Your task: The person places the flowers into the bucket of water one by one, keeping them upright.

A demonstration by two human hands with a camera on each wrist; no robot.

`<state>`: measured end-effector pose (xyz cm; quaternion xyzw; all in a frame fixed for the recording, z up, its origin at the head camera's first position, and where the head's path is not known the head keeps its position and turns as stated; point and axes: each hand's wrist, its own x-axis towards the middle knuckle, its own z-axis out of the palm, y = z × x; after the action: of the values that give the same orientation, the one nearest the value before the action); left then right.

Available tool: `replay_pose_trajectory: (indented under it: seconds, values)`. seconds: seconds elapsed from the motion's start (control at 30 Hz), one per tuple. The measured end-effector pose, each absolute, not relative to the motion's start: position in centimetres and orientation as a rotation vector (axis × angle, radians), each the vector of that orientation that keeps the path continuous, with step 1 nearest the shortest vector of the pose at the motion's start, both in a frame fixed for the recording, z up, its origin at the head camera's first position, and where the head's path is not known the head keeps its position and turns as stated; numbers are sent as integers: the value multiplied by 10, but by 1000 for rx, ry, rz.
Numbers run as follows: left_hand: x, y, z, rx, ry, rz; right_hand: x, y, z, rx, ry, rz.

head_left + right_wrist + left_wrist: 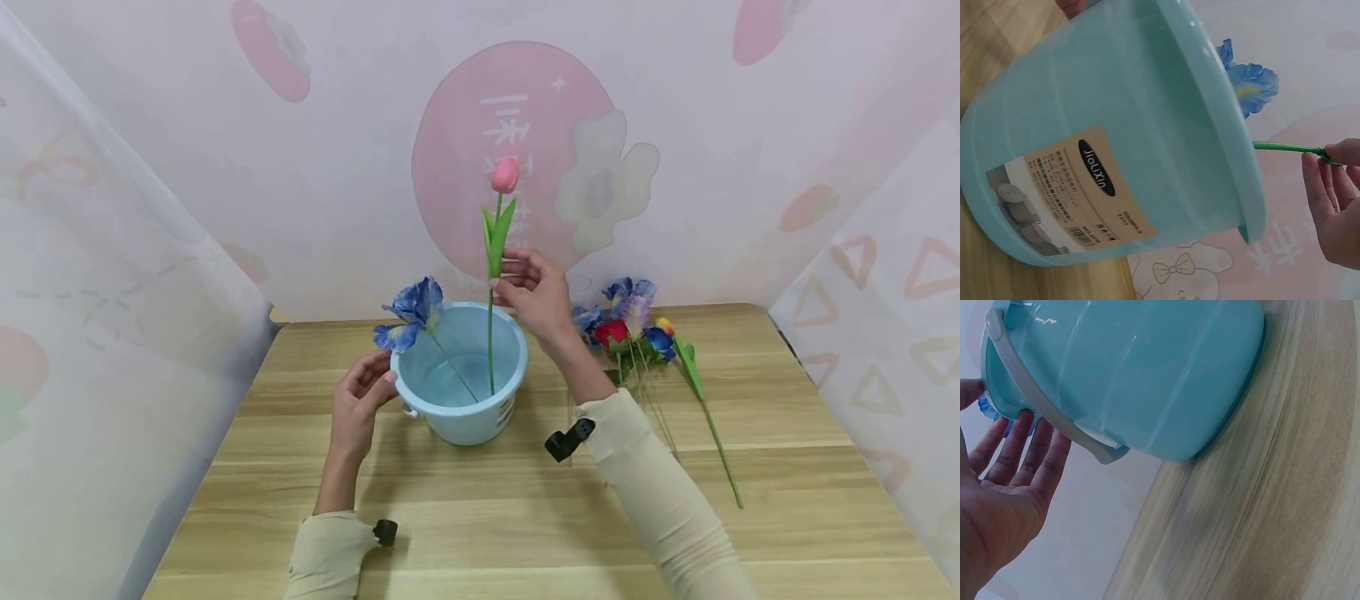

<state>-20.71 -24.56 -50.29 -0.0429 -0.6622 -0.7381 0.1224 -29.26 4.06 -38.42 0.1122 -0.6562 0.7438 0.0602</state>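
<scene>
Two hands at work on one light blue bucket [463,428], upright on the wood-grain table [487,542]. Left hand [360,402]: partly open, holds the bucket at its rim; thumb at the lip, fingers lightly bent and spread against the outer wall. Left wrist view shows these fingertips close to the pale handle [1041,403], which hangs along the bucket's side.

Right hand [538,300]: nearly closed at the fingertips, thumb and fingers pinching the stem of a pink tulip [498,242] just below its leaves. Tulip stands close to upright; bloom is well above the bucket, lower stem is inside it. Cannot tell whether the stem end bears on the bottom.

Also in the bucket: one blue flower [415,307], tilted, its thin stem running down inside and its bloom reaching over the left part of the rim. Right wrist view: printed label [1072,197] on the bucket wall, reading "JiaLiXin".

Right of the bucket, on the table: a loose cluster with a red flower [611,332], a pale purple flower [637,312] and a deep blue flower [660,342]; beside them lies a yellow-orange tulip [692,367], stem pointing toward the near edge
</scene>
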Motion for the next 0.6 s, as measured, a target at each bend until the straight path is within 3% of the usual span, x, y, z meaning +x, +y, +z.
replay_pose_trajectory:
  seconds: [0.6]
  values:
    - [-206,-245,-501,-126,-1933,-2147,-297,27,-403,395,-2222,2152]
